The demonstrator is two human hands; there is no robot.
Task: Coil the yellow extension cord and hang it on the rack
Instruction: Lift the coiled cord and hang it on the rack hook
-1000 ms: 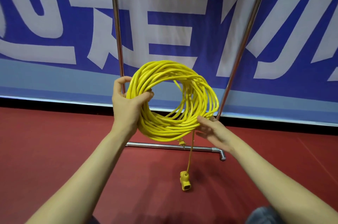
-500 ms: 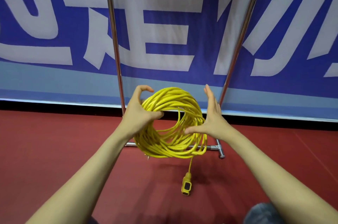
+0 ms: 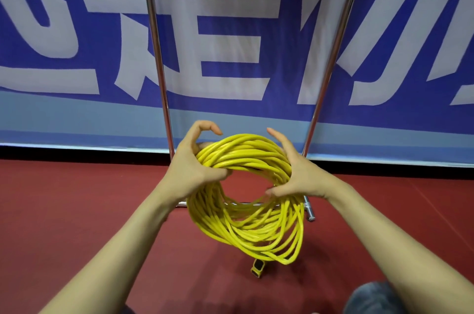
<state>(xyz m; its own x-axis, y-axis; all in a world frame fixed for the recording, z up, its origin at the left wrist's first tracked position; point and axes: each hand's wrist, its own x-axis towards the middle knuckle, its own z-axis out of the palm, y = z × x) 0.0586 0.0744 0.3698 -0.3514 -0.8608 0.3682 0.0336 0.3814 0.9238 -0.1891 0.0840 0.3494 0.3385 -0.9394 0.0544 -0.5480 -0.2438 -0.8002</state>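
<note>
Coiled and in hand: the yellow extension cord (image 3: 246, 231) held up before the rack (image 3: 156, 57).

On my remote feed I see the left hand (image 3: 189, 172) gripping the coil's upper left, thumb hooked through the ring, forefinger lifted clear. The right hand (image 3: 300, 177) clasps the right side, thumb inside and fingers behind. The coil hangs in the air in front of the two chrome uprights, above the red floor (image 3: 77, 211) — its socket end (image 3: 257, 268) showing just below.

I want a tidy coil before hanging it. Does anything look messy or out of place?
Yes. The yellow extension cord is coiled unevenly: its lower loops sag loose below the left hand and right hand, and its socket end dangles free beneath the coil.
</note>
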